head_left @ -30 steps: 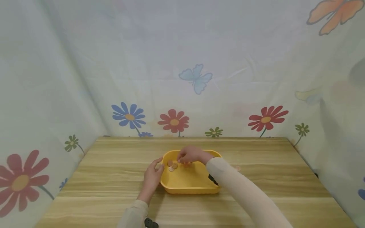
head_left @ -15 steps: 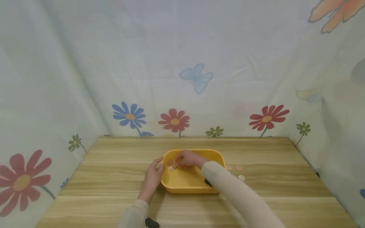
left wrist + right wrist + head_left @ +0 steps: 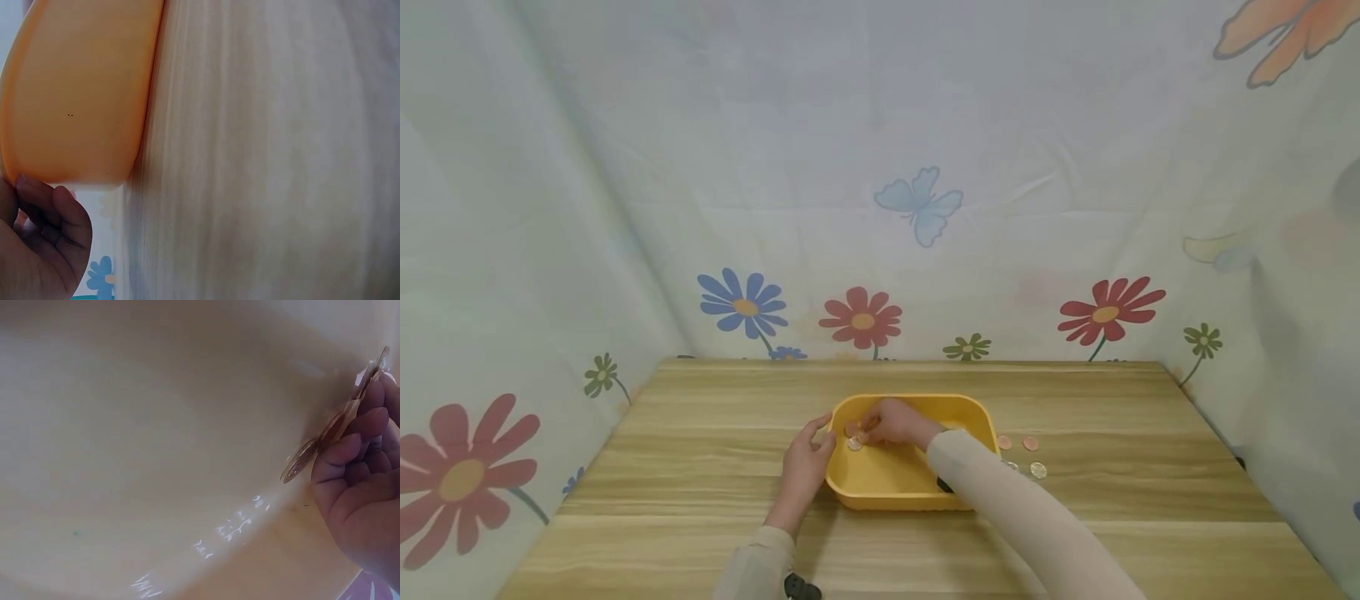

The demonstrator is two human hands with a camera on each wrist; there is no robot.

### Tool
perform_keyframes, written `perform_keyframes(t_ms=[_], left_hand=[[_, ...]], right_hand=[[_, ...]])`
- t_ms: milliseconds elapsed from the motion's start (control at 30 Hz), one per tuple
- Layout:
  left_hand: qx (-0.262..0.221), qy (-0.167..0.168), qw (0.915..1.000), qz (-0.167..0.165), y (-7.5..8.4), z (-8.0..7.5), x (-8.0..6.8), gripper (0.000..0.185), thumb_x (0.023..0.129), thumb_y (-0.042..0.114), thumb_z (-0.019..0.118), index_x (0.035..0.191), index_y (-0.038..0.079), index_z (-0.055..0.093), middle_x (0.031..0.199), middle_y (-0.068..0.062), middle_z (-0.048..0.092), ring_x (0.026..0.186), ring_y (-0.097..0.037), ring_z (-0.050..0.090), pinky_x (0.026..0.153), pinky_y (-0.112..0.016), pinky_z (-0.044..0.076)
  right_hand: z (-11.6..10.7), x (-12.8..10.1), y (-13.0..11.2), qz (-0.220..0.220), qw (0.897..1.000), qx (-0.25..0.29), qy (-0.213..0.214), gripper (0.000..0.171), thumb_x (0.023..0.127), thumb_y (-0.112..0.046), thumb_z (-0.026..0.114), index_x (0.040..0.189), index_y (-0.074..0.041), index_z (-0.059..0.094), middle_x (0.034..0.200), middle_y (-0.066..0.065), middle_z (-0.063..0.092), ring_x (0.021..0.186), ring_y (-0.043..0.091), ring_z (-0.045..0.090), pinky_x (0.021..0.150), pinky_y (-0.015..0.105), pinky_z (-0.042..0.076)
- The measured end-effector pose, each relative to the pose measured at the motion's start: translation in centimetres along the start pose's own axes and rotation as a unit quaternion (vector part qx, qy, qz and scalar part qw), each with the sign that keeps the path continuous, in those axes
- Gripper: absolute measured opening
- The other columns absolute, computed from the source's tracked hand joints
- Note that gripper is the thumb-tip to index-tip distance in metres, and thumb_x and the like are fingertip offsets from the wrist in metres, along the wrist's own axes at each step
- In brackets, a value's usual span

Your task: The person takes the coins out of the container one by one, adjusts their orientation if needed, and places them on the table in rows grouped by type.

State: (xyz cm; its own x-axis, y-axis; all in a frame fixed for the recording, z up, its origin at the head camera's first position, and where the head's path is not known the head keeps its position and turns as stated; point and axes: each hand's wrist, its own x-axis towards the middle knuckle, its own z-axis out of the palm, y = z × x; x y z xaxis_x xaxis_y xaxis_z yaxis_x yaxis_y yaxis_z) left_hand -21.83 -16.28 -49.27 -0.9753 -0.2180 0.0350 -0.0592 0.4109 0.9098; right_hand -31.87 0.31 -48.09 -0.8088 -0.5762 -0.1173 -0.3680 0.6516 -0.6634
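A yellow plastic tray (image 3: pixel 887 502) stands on the wooden table. My left hand (image 3: pixel 805 462) grips its left rim, thumb at the edge; the left wrist view shows this hand's curled fingers (image 3: pixel 76 215) against the tray's corner. Inside the tray my right hand (image 3: pixel 891 421) is lowered over a small group of coins (image 3: pixel 854 444) near the left end. In the right wrist view its curled fingertips pinch at a coin (image 3: pixel 334 428), while another coin (image 3: pixel 300 460) lies just beside them. The hand partly hides the group.
Several more coins lie on the table right of the tray, among them a copper one (image 3: pixel 1030 443) and a pale gold one (image 3: pixel 1038 470). My right forearm (image 3: pixel 1007 500) crosses the tray's right side. A flowered curtain (image 3: pixel 917 125) hangs behind the table (image 3: pixel 737 392).
My right hand has shifted left and slightly down inside the tray, onto the coins. With the forearm shifted, more coins show on the table at the right. The left hand keeps its place.
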Motion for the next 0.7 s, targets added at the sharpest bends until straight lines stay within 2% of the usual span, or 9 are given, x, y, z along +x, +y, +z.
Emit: perform_keyframes(t_ms=[200,333,500,700], left_hand=[[-0.006,-0.002,1.0000,0.001,-0.36,0.08,0.29,0.043,0.103,0.016,0.056,0.145,0.005,0.056,0.065,-0.010,0.060,0.052,-0.008,0.047,0.050,-0.024,0.043],[-0.005,-0.002,1.0000,-0.001,-0.55,0.21,0.27,0.043,0.103,0.016,0.057,0.145,0.005,0.056,0.070,-0.014,0.063,0.055,-0.011,0.051,0.051,-0.024,0.044],[-0.003,0.002,1.0000,0.001,-0.57,0.24,0.22,0.043,0.103,0.017,0.057,0.144,0.005,0.056,0.083,-0.024,0.070,0.060,-0.017,0.059,0.053,-0.026,0.047],[-0.010,-0.001,0.9999,-0.009,-0.58,0.25,0.30,0.044,0.103,0.017,0.056,0.146,0.007,0.055,0.073,-0.019,0.066,0.057,-0.015,0.055,0.051,-0.025,0.046]], right_hand=[[0.21,0.22,-0.07,0.005,0.999,-0.038,0.004,0.010,0.088,-0.009,0.078,0.093,-0.001,0.076,0.074,0.000,0.066,0.062,0.008,0.050,0.056,0.018,0.042],[0.34,0.20,0.06,-0.002,0.998,-0.067,0.004,0.009,0.086,-0.011,0.080,0.083,-0.005,0.075,0.068,-0.005,0.057,0.061,0.009,0.048,0.056,0.018,0.040],[0.21,0.12,0.25,-0.018,0.994,-0.105,0.017,0.010,0.083,-0.012,0.082,0.081,-0.006,0.074,0.071,-0.003,0.061,0.065,0.010,0.049,0.060,0.020,0.041],[-0.63,-0.25,0.26,-0.053,0.989,-0.138,0.029,0.005,0.083,-0.006,0.077,0.081,-0.001,0.076,0.078,0.008,0.074,0.066,0.007,0.049,0.065,0.019,0.045]])
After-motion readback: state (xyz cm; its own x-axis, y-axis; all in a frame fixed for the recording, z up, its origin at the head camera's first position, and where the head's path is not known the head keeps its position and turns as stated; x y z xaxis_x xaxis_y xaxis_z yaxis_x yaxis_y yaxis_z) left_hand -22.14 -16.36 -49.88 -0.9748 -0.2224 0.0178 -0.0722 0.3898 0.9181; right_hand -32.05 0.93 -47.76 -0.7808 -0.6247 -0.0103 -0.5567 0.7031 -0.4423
